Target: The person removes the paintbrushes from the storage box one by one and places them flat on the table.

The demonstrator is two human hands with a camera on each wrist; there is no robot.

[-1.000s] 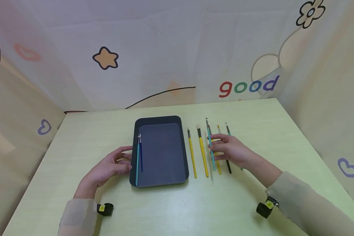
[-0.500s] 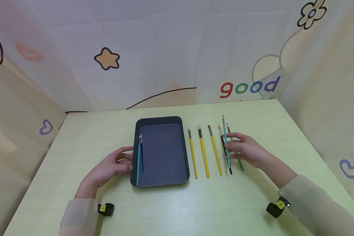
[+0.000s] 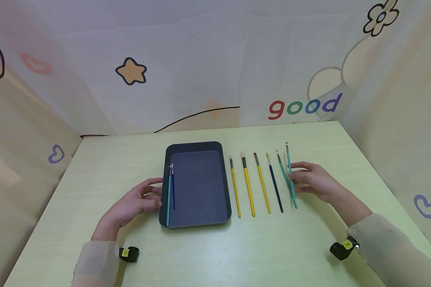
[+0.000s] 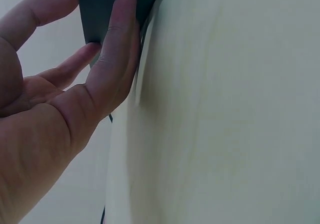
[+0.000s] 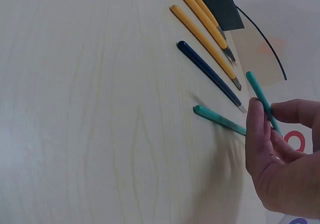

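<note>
My right hand (image 3: pixel 314 179) pinches a turquoise paintbrush (image 5: pixel 260 95) between thumb and fingertips, lifted above the table with its bristles pointing away. Just under and left of it lies a green paintbrush (image 3: pixel 283 168), partly crossed by the held one in the head view. My left hand (image 3: pixel 134 203) rests its loosely bent fingers and thumb against the left outer wall of a dark grey tray (image 3: pixel 224 191). Inside that tray, along its left side, lie a teal paintbrush (image 3: pixel 169 199) and a dark blue paintbrush (image 3: pixel 173 189).
Between tray and right hand lie three yellow paintbrushes, the left one (image 3: pixel 235 187), the middle one (image 3: pixel 248 185) and the right one (image 3: pixel 262 183), then a navy paintbrush (image 3: pixel 275 187). A printed cloth (image 3: pixel 194 59) surrounds the pale table (image 3: pixel 215 259) at the back and sides.
Holding the turquoise paintbrush, my right hand has moved rightward past the yellow and navy paintbrushes to the green one. The left hand and the tray stay where they were.
</note>
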